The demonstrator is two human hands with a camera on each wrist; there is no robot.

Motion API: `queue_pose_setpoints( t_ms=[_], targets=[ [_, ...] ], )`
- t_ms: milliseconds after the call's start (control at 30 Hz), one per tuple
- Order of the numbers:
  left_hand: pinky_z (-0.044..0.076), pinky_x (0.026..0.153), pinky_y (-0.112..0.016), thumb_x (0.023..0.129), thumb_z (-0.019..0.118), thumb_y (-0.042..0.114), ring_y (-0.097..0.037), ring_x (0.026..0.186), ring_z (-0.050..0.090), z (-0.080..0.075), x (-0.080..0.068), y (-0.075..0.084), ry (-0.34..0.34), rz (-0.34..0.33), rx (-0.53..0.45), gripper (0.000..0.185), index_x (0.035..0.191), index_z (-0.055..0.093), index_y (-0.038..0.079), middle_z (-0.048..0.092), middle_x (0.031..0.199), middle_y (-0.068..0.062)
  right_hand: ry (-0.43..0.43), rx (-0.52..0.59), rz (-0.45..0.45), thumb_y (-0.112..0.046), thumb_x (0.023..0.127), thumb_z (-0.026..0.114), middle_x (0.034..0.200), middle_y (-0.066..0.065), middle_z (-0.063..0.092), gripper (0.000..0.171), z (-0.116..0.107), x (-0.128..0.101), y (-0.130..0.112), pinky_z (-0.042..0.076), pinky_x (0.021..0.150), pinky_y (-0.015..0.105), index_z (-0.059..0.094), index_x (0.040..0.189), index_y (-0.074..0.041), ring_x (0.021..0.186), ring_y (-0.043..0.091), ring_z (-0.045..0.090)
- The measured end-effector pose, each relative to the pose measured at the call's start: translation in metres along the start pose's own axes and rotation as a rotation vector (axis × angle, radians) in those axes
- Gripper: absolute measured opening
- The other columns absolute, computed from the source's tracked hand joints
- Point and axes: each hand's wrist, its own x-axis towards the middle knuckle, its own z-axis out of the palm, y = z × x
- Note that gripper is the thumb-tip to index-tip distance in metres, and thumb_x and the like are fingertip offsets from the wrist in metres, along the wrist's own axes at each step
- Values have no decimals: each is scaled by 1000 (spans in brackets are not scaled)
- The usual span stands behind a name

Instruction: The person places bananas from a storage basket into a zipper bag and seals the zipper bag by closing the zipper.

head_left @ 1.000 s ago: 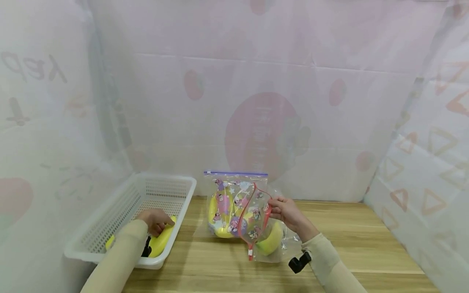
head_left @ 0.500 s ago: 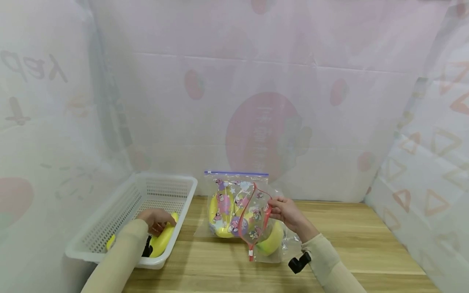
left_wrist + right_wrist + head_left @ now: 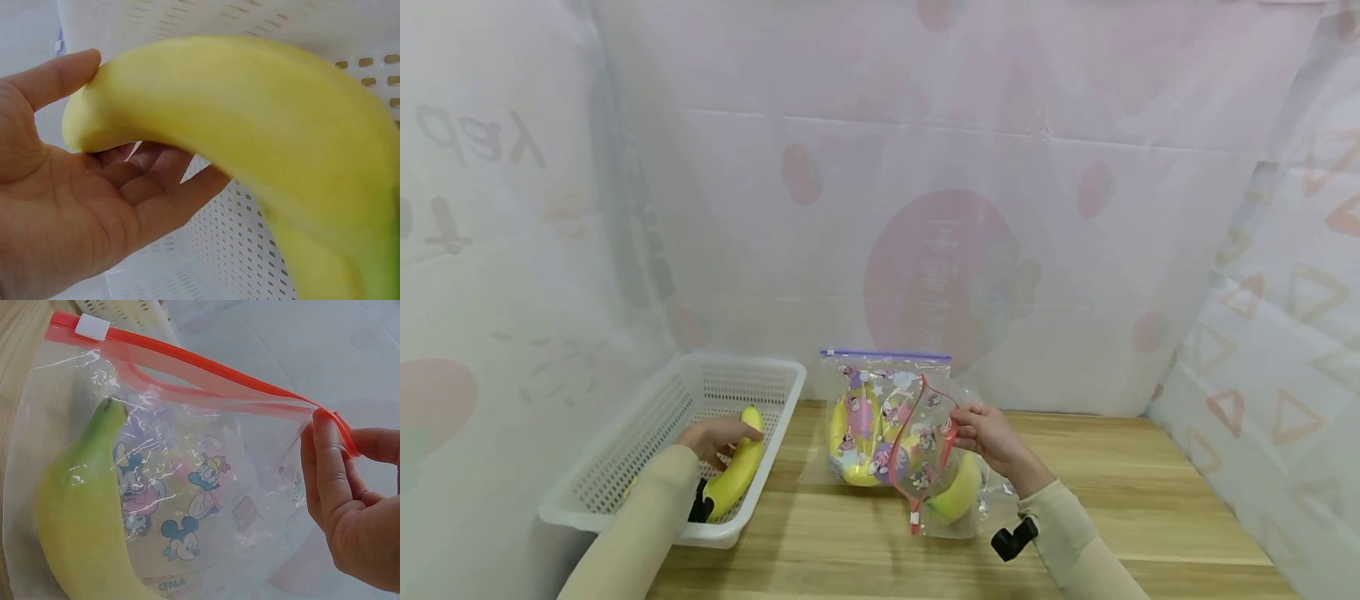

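Note:
My left hand point(image 3: 718, 436) grips a yellow banana point(image 3: 737, 468) inside the white perforated basket point(image 3: 625, 528). Up close, the banana point(image 3: 250, 144) lies across my left hand's point(image 3: 94, 206) palm, thumb on its end, raised off the basket point(image 3: 237, 262) floor. My right hand point(image 3: 987, 432) pinches the red zip rim of a clear cartoon-print bag point(image 3: 925, 454) and holds its mouth open. A green-yellow banana point(image 3: 957, 493) lies inside it. In the right wrist view, the right hand point(image 3: 353, 512) holds the red zip point(image 3: 187, 362), and the banana point(image 3: 81, 512) is inside.
A second cartoon-print bag point(image 3: 865, 400) with a purple zip stands behind the first, with yellow fruit inside. Both bags rest on the wooden table point(image 3: 1150, 500). Translucent patterned sheets wall in the back and both sides.
My left hand has closed round the banana in the basket and raised its far end. The right hand and the bag have stayed put.

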Motion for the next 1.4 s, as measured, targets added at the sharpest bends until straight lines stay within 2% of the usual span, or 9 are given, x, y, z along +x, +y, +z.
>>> queue_pose_setpoints(
  t_ms=[133,233,433,533,767,900,1033,1233,1400],
  targets=[
    [52,71,-44,92,57,24,-36,94,52,-5,-2,0,11,31,-59,69,139,17,-7,45,110,-26,2,2,4,-8,98,48,76,5,61,16,0,0,0,55,67,24,59,89,-2,67,11,62],
    [52,70,-44,94,55,26,-36,94,52,-7,-5,1,35,54,-89,70,140,14,-6,44,112,-27,8,1,7,-8,98,48,77,5,61,17,1,0,0,55,68,25,60,88,-3,68,11,62],
    [50,65,-40,97,50,31,-28,84,55,-11,-8,4,99,131,-103,55,129,27,-8,52,98,-19,16,-3,5,-9,98,49,77,5,63,17,1,-1,1,55,67,25,61,87,-4,68,12,63],
    [51,64,-39,98,48,30,-25,79,55,-13,-10,6,126,171,-123,51,125,27,-8,53,94,-17,16,-4,1,-10,98,49,77,5,64,17,2,0,2,55,66,25,61,87,-4,68,12,64],
    [53,65,-39,101,42,30,-22,76,55,-15,-17,19,146,212,-280,62,131,6,-11,47,96,-19,15,-17,4,-10,98,49,78,5,64,15,3,-1,2,55,67,24,59,90,-3,69,12,64],
    [53,68,-40,101,42,31,-22,81,55,-14,-21,33,162,204,-418,58,131,15,-10,45,103,-19,-4,-25,-6,-11,98,50,79,5,64,14,3,-1,3,55,68,24,59,93,-2,71,12,64],
    [52,72,-40,101,41,30,-23,88,52,-8,-25,49,152,213,-515,45,125,32,-7,43,111,-18,-15,-23,-14,-11,98,51,79,5,64,14,1,-1,4,55,68,24,59,95,-1,71,12,64],
    [51,78,-44,102,42,26,-23,91,51,5,-31,70,115,278,-566,37,122,35,-5,43,112,-16,2,-22,-7,-10,98,51,80,6,64,13,2,0,4,55,67,24,59,94,0,71,12,64],
    [47,85,-47,102,43,25,-22,92,49,19,-35,82,89,293,-654,30,116,39,-1,42,112,-14,18,-26,1,-10,98,49,82,6,64,14,3,1,5,55,67,24,59,93,-1,71,13,64]
  ],
)
